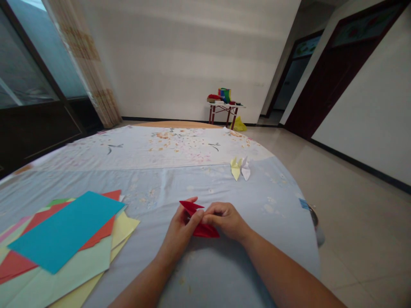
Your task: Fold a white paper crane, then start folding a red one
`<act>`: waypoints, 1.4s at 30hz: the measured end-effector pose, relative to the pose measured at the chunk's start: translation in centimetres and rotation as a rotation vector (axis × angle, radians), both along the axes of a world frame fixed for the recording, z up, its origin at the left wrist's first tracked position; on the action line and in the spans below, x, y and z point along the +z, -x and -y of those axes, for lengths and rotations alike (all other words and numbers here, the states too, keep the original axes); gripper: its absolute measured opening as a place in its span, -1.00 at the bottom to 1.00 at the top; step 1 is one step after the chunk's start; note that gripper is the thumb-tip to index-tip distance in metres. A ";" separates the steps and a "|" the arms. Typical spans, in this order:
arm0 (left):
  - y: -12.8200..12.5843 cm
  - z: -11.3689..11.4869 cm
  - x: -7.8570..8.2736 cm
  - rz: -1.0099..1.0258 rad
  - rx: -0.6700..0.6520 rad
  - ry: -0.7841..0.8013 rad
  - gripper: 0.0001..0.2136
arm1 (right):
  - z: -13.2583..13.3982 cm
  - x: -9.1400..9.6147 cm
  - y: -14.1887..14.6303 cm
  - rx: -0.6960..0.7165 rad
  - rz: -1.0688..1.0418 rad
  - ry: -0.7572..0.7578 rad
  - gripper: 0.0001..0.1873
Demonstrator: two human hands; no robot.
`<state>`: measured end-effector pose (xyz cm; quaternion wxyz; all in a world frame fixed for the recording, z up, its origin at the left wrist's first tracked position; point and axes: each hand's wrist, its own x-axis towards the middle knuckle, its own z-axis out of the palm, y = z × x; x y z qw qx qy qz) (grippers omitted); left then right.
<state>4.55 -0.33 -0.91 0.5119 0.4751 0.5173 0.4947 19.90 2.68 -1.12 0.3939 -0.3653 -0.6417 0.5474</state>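
Note:
Just above the tablecloth, a folded piece of red paper (pixel 206 231) is between my two hands. My left hand (pixel 185 222) grips it from the left, thumb on top and fingers behind; one pointed red tip sticks out past the thumb. From the right, my right hand (pixel 224 218) pinches the paper near its middle, with the fingertips of both hands almost touching. Parts of the folds are hidden by the fingers. Farther off to the right, a yellow folded paper figure (pixel 236 168) and a white folded paper figure (pixel 245 168) lie side by side.
A pile of coloured paper sheets, with a blue sheet (pixel 69 231) on top, lies at the left of the round table. The table wears a floral tablecloth (pixel 180 147). Beyond it, a small side table (pixel 224 105) holding several items stands by the wall, near a yellow bag (pixel 239 124).

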 end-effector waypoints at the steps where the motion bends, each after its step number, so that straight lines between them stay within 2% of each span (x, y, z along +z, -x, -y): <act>1: 0.1 0.0 0.0 0.007 -0.010 -0.002 -0.47 | -0.1 -0.1 0.0 0.006 -0.038 0.052 -0.69; 3: 0.2 -0.1 0.0 0.015 -0.033 -0.020 -0.51 | -0.2 -0.3 0.0 -0.008 -0.079 0.114 -0.67; 5: 0.2 -0.1 0.2 0.006 -0.059 -0.063 -0.59 | -0.3 -0.4 -0.2 -0.067 -0.044 0.075 -0.68; 9: 0.1 -0.1 0.2 -0.054 -0.082 -0.112 -0.64 | -0.4 -0.2 -0.7 -0.156 0.198 -0.258 -0.71; 11: 0.1 0.0 0.1 -0.124 -0.070 -0.118 -0.59 | -0.3 -0.2 -0.8 -0.131 0.289 -0.375 -0.58; 14: -0.1 0.2 -0.2 -0.229 -0.049 -0.137 -0.50 | -0.2 -0.4 -0.7 -0.092 0.320 -0.428 -0.32; 17: -0.3 0.5 -0.3 -0.274 -0.052 -0.158 -0.45 | -0.2 -0.7 -0.6 -0.150 0.290 -0.483 -0.10; 19: -0.4 0.6 -0.4 -0.263 -0.072 -0.159 -0.43 | -0.3 -0.7 -0.7 -0.161 0.285 -0.543 -0.16; 22: -0.6 0.7 -0.1 -0.220 -0.096 -0.124 -0.42 | -0.5 -0.4 -0.8 -0.103 0.310 -0.597 -0.51; 24: -0.6 0.7 0.2 -0.191 -0.108 -0.096 -0.42 | -0.6 -0.2 -1.0 -0.108 0.311 -0.564 -0.64; 26: -0.5 0.7 0.5 -0.169 -0.133 -0.084 -0.44 | -0.7 -0.2 -1.1 -0.153 0.282 -0.486 -0.67; 30: 0.1 0.6 0.8 -0.121 -0.262 -0.087 -0.50 | -0.9 -0.5 -1.4 -0.218 0.141 -0.236 -0.75; 33: 0.5 0.4 0.9 0.023 -0.354 -0.054 -0.44 | -1.1 -0.7 -1.4 -0.231 0.005 -0.072 -0.80; 35: 0.6 0.2 0.8 0.166 -0.350 0.002 -0.46 | -1.1 -0.8 -1.2 -0.251 -0.063 -0.013 -0.82; 38: 0.3 -0.1 0.4 0.278 -0.251 0.081 -0.59 | -0.9 -0.8 -0.8 -0.266 -0.066 -0.027 -0.81; 42: 0.3 -0.7 -0.6 0.221 -0.099 0.174 -0.69 | -0.5 -0.9 -0.2 -0.246 0.052 -0.175 -0.79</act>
